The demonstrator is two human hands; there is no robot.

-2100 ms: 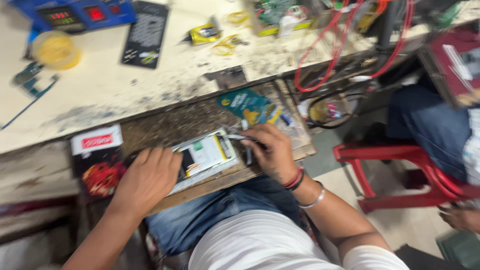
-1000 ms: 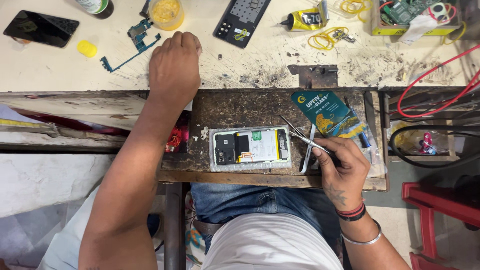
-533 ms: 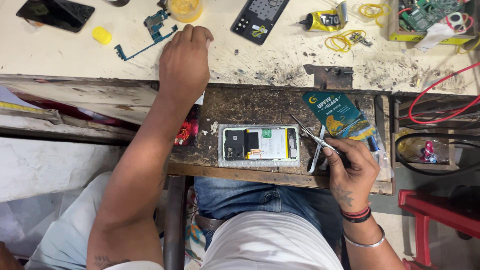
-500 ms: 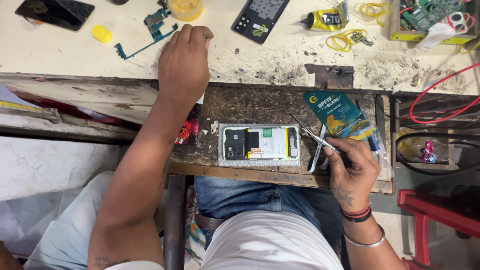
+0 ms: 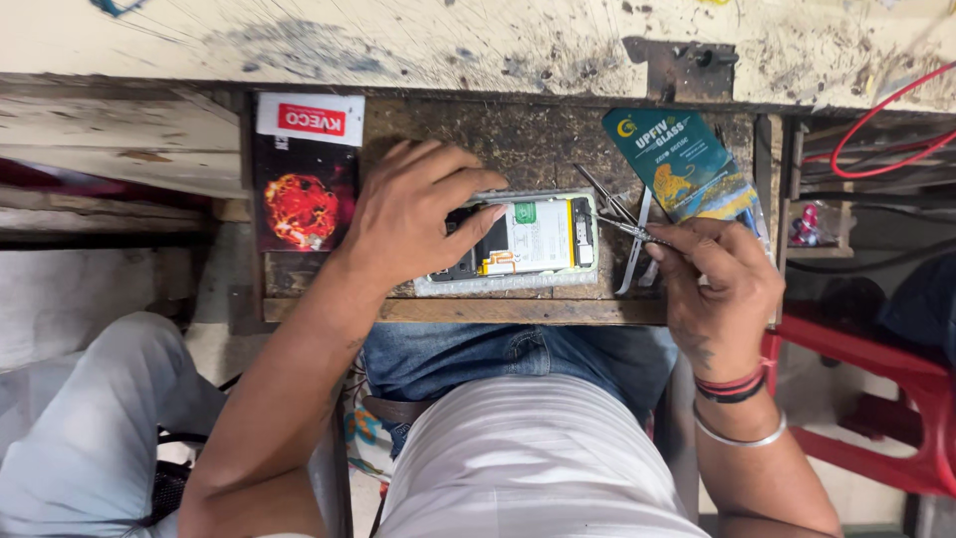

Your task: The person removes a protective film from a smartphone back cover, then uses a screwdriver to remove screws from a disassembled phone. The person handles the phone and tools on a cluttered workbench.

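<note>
Vs. half a sec ago: left hand (image 5: pixel 418 214) has come off the upper, pale part of the surface (image 5: pixel 398 45), where it lay flat near small parts, and now sits on the opened phone (image 5: pixel 528 239). Fingers curled over the phone's left end, thumb pressed on the dark section by the battery, so it pins the phone down rather than closing round it. The view has also shifted lower/closer: the parts, yellow bits and dark handset at the top are out of view now. Phone itself hasn't moved, same spot on the dark worn pull-out shelf (image 5: pixel 448 149) just above the person's lap.

Right hand (image 5: pixel 712 284) stays where it was, closed in a pinch grip on the metal tweezers (image 5: pixel 622 219). Tweezer tips point up-left, ending just beside the phone's right end; can't tell if they touch it.

Phone: back off, insides up, lying flat. Long axis runs left-right, parallel w/ the shelf's front edge. Dark board end to the left under the left hand, white/green battery area mid, other end toward the tweezers.

Nearby: teal screen-guard packet (image 5: pixel 677 164) up-right of the phone, tilted; black card w/ red-orange ball picture (image 5: pixel 299 199) to the left, touching the left wrist area.
</note>
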